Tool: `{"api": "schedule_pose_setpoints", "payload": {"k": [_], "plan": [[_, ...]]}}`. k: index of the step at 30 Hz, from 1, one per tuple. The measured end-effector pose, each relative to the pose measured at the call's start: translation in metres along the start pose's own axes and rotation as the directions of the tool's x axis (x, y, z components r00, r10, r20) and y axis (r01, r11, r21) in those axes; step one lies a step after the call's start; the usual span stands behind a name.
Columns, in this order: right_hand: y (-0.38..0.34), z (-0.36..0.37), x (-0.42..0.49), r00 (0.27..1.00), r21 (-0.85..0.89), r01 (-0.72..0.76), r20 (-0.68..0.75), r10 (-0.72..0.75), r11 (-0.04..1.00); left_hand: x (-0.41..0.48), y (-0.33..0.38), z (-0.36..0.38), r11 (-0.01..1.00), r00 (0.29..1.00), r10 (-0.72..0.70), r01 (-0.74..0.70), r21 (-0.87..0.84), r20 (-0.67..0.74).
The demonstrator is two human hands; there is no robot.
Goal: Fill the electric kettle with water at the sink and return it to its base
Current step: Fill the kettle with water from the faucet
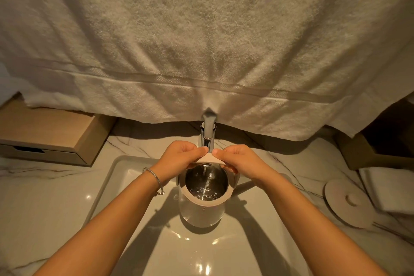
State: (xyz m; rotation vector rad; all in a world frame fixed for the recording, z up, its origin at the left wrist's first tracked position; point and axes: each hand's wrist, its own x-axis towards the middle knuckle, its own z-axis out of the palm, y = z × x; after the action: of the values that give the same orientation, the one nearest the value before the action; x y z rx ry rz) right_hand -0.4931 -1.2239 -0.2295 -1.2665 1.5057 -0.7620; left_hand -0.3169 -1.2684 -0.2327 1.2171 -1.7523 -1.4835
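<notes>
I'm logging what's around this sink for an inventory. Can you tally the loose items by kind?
Kettle: 1
Round lid on the counter: 1
Towel: 1
Wooden box: 1
Bracelet: 1
Total: 5

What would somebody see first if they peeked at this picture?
Probably the big white towel hanging across the whole top, draped down over the tap. Next, in the middle, two hands hold an open kettle over the sink while water runs into it.
</notes>
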Motion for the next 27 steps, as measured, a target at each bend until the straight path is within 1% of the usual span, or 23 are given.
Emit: {"api": "schedule_pose_setpoints", "payload": {"k": [8, 18, 27], "plan": [[0.0002, -0.0009, -0.0018, 1.0, 0.01, -0.002, 0.006, 0.001, 1.0, 0.0005, -0.0011, 0.0, 1.0, 1.0, 0.003, -0.003, -0.011, 0.016], [-0.0009, 0.0006, -0.0037, 1.0, -0.014, -0.01, 0.007, 0.01, 1.0, -0.0009, -0.0017, -0.0003, 1.0, 1.0, 0.006, -0.006, 0.008, 0.011], [-0.0035, -0.0002, -0.0049, 1.0, 0.007, -0.019, 0.0, 0.019, 1.0, -0.0014, 0.0025, 0.0007, 1.0, 1.0, 0.003, -0.003, 0.02, 0.0]]}}
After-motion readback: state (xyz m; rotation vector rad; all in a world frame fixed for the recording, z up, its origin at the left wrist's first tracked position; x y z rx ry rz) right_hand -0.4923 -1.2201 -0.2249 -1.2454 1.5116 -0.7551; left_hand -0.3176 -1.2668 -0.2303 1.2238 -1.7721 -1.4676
